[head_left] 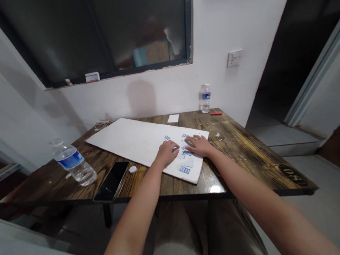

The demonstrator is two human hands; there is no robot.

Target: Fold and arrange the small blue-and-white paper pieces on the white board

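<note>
A white board (134, 137) lies slantwise on the wooden table. Its right part carries several small blue-outlined shapes, like paper cut-outs or drawings; one striped shape (184, 169) is near the front edge and another striped shape (166, 137) is farther back. My left hand (167, 152) rests on the board with bent fingers, a gap showing between thumb and forefinger, and nothing visible in it. To its right, my right hand (199, 145) lies palm down with spread fingers, its fingertips at a cluster of blue-outlined pieces (186, 153). Part of that cluster is hidden by the hand.
On the left are a water bottle (75, 162), a black phone (112, 181) and a white bottle cap (132, 170). Toward the back stand another bottle (205, 98), a white paper square (173, 118) and a red stick-like object (216, 114). Paper scraps (218, 134) lie right of the board.
</note>
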